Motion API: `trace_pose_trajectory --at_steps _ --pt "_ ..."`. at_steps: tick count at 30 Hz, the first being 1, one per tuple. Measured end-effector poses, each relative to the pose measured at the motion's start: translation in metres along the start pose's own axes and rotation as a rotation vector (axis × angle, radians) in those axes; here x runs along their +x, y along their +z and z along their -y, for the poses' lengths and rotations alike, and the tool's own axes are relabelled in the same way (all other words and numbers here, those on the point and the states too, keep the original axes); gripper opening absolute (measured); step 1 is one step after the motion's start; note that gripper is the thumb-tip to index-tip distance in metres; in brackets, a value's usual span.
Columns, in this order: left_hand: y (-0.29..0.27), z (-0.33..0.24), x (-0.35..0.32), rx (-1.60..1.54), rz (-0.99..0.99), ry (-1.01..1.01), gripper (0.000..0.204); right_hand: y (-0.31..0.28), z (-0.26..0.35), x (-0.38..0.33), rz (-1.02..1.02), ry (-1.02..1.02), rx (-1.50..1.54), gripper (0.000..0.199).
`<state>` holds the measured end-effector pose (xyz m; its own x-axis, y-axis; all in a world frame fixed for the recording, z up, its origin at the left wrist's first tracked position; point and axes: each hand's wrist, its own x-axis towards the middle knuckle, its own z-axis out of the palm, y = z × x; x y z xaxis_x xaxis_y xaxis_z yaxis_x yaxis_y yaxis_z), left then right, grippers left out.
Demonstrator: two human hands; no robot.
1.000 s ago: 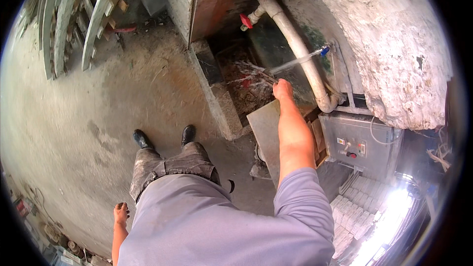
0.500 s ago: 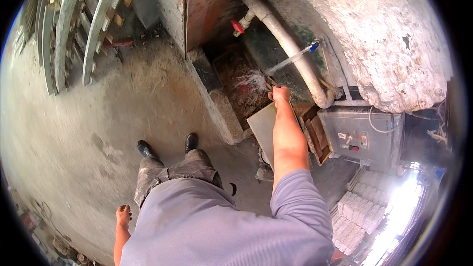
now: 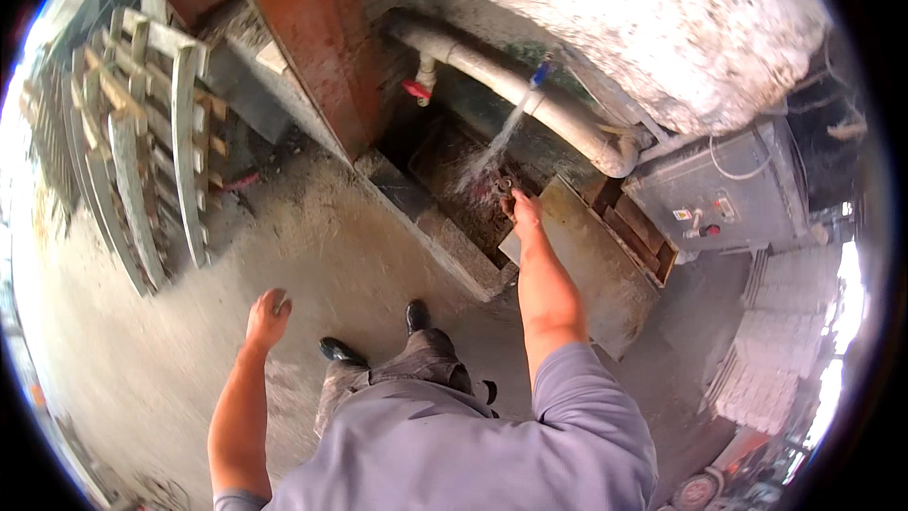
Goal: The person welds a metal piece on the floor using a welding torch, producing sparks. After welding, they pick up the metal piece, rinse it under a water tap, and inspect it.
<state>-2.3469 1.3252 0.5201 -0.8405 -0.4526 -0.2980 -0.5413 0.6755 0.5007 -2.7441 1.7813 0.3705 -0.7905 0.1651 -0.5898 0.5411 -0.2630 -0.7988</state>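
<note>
The right hand (image 3: 523, 208) reaches forward over the edge of a low concrete trough (image 3: 445, 227), held under a stream of water (image 3: 497, 137) that falls from a blue tap (image 3: 541, 71) on a thick grey pipe (image 3: 530, 95). It seems to hold a small dark object (image 3: 502, 186) in the flow, probably to rinse it, though whether the fingers are clenched on it I cannot tell. The left hand (image 3: 268, 314) hangs out to the side over the concrete floor (image 3: 142, 360), fingers loosely curled and holding nothing (likely just for balance). A flat board (image 3: 596, 265) leans by the trough's right edge; wooden frames (image 3: 142, 151) stand at the left, and a grey electrical box (image 3: 719, 189) sits to the right.
</note>
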Motion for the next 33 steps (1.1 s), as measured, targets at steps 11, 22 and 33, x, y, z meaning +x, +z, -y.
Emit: trace_pose_trajectory --at_steps 11,22,33 --pt "0.007 -0.395 0.209 0.175 0.000 0.951 0.041 -0.023 -0.002 -0.027 -0.007 -0.025 0.087 0.015" --pt "0.129 -0.543 0.330 0.319 0.044 0.639 0.065 -0.153 -0.037 -0.166 -0.139 -0.101 0.077 0.022" --pt "0.144 -0.535 0.260 -0.398 0.485 0.390 0.058 -0.206 -0.052 -0.296 -0.303 -0.111 -0.113 0.025"
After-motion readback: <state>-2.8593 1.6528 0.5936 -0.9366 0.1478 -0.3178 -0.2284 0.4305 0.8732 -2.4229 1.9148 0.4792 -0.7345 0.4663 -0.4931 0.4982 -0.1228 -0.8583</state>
